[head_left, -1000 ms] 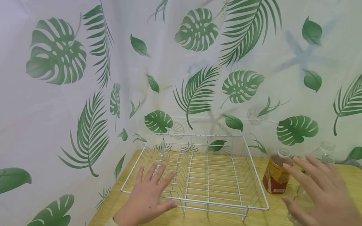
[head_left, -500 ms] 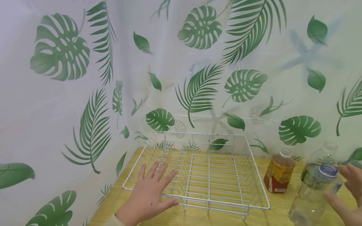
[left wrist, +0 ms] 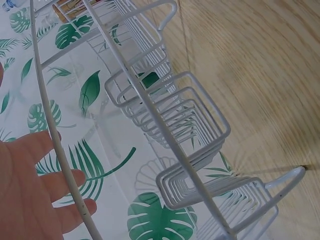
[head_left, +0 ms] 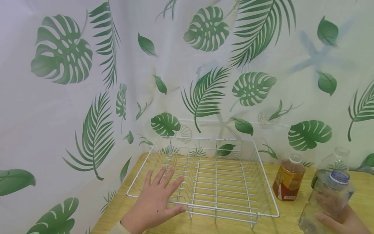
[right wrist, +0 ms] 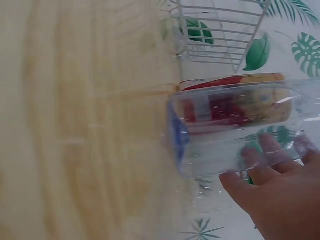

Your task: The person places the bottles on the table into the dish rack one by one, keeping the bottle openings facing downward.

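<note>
My left hand (head_left: pixel 155 201) lies spread over the near-left rim of a white wire dish rack (head_left: pixel 216 206), fingers straight. In the left wrist view its fingers (left wrist: pixel 70 215) show behind the rim wire. At the right, my right hand (head_left: pixel 342 214) is round a clear plastic bottle (head_left: pixel 317 208) with a blue-purple neck ring. Through the bottle's wall I see fingers on its far side, while the thumb lies across the near side. The bottle stands upright on the table, and the right wrist view shows fingertips (right wrist: pixel 260 160) against it.
An amber bottle (head_left: pixel 287 180) with a yellow and red label stands between the rack and the clear bottle. Another clear bottle (head_left: pixel 340 159) stands behind the held one. The wooden table (head_left: pixel 117 211) meets a leaf-patterned curtain (head_left: pixel 187 107) at the back and left.
My right hand first drew back to the right, uncovering the bottles. It then came in to the front clear bottle and closed round it. The left hand stayed on the rack.
</note>
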Action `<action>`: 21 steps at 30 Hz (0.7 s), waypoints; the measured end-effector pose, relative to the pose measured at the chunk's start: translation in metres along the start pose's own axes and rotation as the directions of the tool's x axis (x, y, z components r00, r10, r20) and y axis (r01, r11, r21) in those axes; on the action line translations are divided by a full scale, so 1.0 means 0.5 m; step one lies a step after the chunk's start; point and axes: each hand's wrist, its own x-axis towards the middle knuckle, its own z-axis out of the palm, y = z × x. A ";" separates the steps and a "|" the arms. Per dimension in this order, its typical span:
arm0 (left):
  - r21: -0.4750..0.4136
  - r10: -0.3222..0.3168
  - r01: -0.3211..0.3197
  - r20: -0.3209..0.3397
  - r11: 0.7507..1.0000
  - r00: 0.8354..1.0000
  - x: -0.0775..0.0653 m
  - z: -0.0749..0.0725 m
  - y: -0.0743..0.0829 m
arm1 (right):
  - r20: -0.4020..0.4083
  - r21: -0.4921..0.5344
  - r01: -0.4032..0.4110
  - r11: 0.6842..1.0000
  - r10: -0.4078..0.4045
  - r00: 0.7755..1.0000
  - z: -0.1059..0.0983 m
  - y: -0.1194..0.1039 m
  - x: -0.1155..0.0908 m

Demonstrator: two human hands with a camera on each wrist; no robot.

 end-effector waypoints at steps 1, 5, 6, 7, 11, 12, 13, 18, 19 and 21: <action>-0.005 0.002 -0.002 0.002 1.000 1.000 0.000 0.000 0.000 | 0.015 0.012 0.020 1.000 -0.020 1.000 0.005 0.007 0.001; -0.013 0.004 -0.004 0.009 1.000 1.000 0.000 -0.001 0.001 | 0.025 0.094 0.096 0.991 -0.099 0.995 0.017 0.033 0.001; -0.015 0.004 -0.003 0.012 1.000 1.000 0.000 -0.001 0.001 | 0.045 0.105 0.098 0.990 -0.103 0.994 0.017 0.037 0.003; -0.014 0.004 -0.004 0.013 1.000 1.000 0.000 -0.001 0.000 | 0.063 0.110 0.068 0.992 -0.075 0.995 0.016 0.039 0.005; -0.007 0.002 -0.001 0.016 1.000 1.000 0.001 0.000 -0.001 | 0.239 0.200 -0.131 0.971 0.081 0.968 0.009 0.047 0.018; -0.009 0.001 -0.001 0.016 1.000 1.000 0.001 0.000 -0.002 | 0.287 0.216 -0.174 0.961 0.108 0.952 0.007 0.049 0.021; -0.009 -0.001 0.001 0.016 1.000 1.000 0.000 0.000 -0.002 | 0.319 0.218 -0.199 0.955 0.123 0.940 0.006 0.052 0.025; -0.020 -0.004 0.005 0.011 1.000 1.000 -0.001 0.002 -0.005 | 0.385 0.190 -0.208 0.960 0.122 0.915 0.001 0.061 0.042; -0.021 -0.003 0.004 0.009 1.000 1.000 -0.001 0.002 -0.005 | 0.381 0.183 -0.204 0.962 0.122 0.916 0.001 0.059 0.042; -0.020 -0.001 0.002 0.006 1.000 1.000 -0.001 0.003 -0.005 | 0.335 0.153 -0.216 0.964 0.155 0.929 0.004 0.052 0.035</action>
